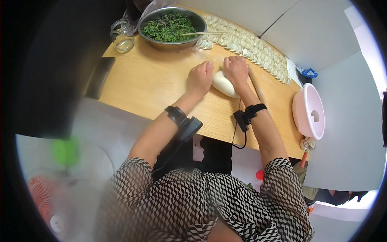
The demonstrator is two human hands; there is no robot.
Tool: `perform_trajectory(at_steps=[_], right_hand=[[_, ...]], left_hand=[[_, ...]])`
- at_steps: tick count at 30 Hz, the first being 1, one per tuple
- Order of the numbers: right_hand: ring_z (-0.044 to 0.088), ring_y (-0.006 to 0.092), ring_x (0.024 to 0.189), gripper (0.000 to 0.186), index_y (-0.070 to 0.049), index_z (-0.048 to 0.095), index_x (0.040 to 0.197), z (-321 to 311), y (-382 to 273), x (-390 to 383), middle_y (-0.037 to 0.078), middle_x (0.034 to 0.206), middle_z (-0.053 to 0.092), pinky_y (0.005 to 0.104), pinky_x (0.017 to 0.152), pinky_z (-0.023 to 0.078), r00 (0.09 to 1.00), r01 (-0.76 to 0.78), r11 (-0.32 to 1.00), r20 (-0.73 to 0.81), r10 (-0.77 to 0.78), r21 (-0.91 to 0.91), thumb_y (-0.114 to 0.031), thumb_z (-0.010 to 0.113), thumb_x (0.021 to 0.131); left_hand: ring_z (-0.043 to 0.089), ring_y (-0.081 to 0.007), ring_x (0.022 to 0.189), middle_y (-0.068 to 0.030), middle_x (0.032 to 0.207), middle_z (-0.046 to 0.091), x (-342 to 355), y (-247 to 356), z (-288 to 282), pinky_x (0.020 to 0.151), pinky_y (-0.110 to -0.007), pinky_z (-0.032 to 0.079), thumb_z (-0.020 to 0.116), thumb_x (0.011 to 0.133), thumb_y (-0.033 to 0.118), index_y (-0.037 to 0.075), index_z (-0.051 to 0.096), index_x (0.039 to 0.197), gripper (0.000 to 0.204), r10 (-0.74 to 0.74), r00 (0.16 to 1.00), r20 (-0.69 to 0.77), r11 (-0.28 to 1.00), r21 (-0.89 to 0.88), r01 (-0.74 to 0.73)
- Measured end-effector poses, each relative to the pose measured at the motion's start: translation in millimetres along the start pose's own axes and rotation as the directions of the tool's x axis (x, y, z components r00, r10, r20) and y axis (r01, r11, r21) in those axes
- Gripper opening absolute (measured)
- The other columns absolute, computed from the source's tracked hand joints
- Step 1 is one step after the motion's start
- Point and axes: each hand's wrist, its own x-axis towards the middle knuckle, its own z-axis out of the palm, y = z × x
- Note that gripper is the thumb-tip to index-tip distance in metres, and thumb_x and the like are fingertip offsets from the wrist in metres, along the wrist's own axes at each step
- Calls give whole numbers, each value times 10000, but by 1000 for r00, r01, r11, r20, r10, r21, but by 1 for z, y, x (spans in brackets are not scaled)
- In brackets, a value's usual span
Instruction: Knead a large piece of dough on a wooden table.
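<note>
In the head view, the dough (224, 84) lies on the table (153, 80), between the two hands, right of the left one and a bit under the right one. The left hand (200, 77) is curled up in a fist just beside the dough; I cannot tell if it touches. The right hand (236, 70) has its fingers bent in over the far end of the dough, but I cannot tell if they grip it or only push. The rolling pin (256, 84) lies close by, just right of the right hand. Past the right hand are rows of dumplings (246, 42), and past the left hand is a bowl (169, 45) of chopped greens (169, 27). This looks like kneading. To do it well, I think both hands should push with the heel of the palm, then fold and turn the dough so it gets smooth all over. The right arm should keep clear of the pin, so it does not roll.
</note>
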Motion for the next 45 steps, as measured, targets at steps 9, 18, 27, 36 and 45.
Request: perform_trajectory(at_steps=[9, 18, 27, 36, 45], right_hand=[[597, 381, 866, 335, -72, 647, 891, -47, -23, -53, 179, 922, 643, 467, 775, 472, 902, 91, 973, 397, -170, 212, -352, 466, 918], [529, 281, 805, 184, -53, 549, 832, -74, -36, -115, 109, 827, 535, 406, 727, 419, 950, 310, 950, 25, -311, 39, -224, 616, 816], [587, 308, 639, 253, -54, 567, 676, -28, -20, -63, 139, 646, 577, 439, 573, 486, 981, 193, 978, -12, -192, 83, -210, 511, 867], [633, 360, 704, 363, -4, 634, 714, -5, -11, -4, 198, 739, 643, 462, 640, 504, 993, -115, 992, 9, 114, 43, -251, 453, 908], [550, 347, 1065, 432, -81, 627, 1113, -23, -16, -31, 158, 1128, 610, 483, 894, 439, 878, 62, 979, 455, -145, 193, -412, 418, 931]], left_hand=[[602, -392, 731, -197, 768, 635, 3, -18, 9, 656, -472, 465, 419, 958, 240, 14, 608, 781, 344, -13, 1000, -9, 996, -88, 13], [614, -273, 585, -131, 604, 597, 3, -27, 15, 579, -375, 463, 394, 978, 287, 7, 625, 789, 409, 48, 998, -48, 994, -94, -52], [608, -250, 577, -124, 601, 597, 0, -14, 9, 580, -362, 458, 402, 979, 293, -1, 626, 792, 414, -50, 999, -10, 994, -96, 49], [614, -248, 582, -126, 610, 608, -2, -7, 4, 587, -353, 465, 421, 969, 280, -8, 638, 811, 393, -72, 997, 14, 994, -79, 73], [609, -373, 667, -193, 679, 616, 6, -17, 5, 628, -437, 465, 430, 947, 280, 7, 638, 798, 374, -145, 986, 80, 979, -136, 155]])
